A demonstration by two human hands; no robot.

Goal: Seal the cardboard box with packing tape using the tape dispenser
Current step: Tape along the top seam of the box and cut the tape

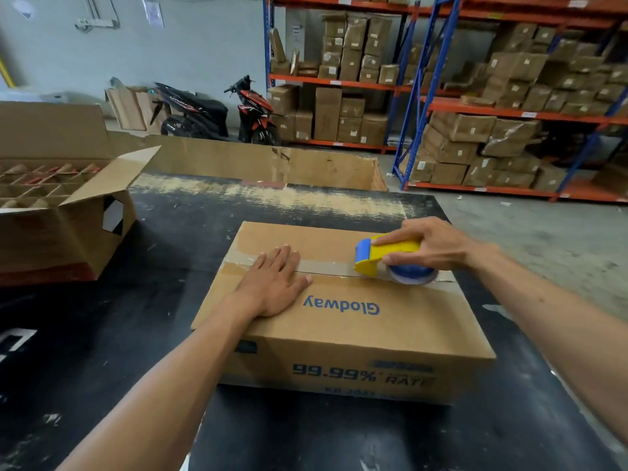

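Note:
A closed cardboard box [356, 328] printed "Glodway" lies on a black table [112, 341]. A strip of clear packing tape [326, 266] runs along its top centre seam. My left hand [275, 283] lies flat, fingers apart, on the left part of the seam, pressing the top down. My right hand [421, 246] grips a yellow and blue tape dispenser [384, 258] that rests on the seam near the box's right end, its blue roll touching the top.
An open cardboard box [68, 212] with divider cells stands at the table's left. A large open carton [265, 164] sits behind the table. Beyond are a parked scooter [210, 113] and shelving racks [475, 110] stacked with parcels.

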